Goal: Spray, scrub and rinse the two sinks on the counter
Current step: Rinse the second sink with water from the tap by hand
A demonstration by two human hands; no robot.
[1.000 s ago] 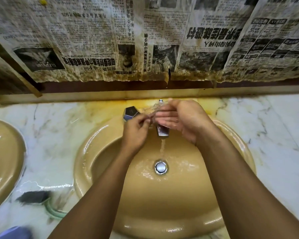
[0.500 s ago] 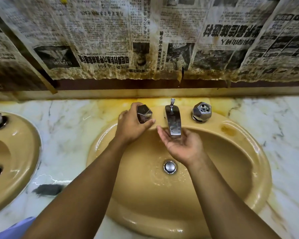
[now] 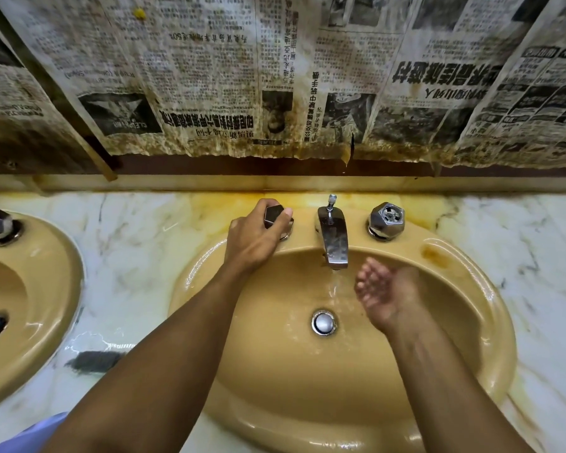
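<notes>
Now water runs in a thin stream from the spout [image 3: 333, 243] into the yellow sink [image 3: 291, 387] at centre frame. That marks the rinse step on this basin. The left hand [image 3: 255, 238] is curled round the left knob [image 3: 276, 219], thumb and fingers gripping it, so it is probably setting the flow. The right hand [image 3: 386, 292] is loosely cupped, fingers relaxed and holding nothing. It sits just right of the stream and is blurred with motion.

Half a second earlier the right palm lay directly under the spout, and no stream showed beneath it. It has since shifted right and lower into the bowl, and water now reaches the drain [image 3: 323, 323]. The left hand has stayed on the same knob. The right knob [image 3: 386, 220] is untouched.

My guess is the right hand will splash water round the basin walls; the rust-coloured stain near the upper right rim looks stubborn. The second sink [image 3: 56, 289] sits at the left edge, well apart, with a dark scrub pad [image 3: 94, 361] on the marble counter [image 3: 138, 256] between the two.
</notes>
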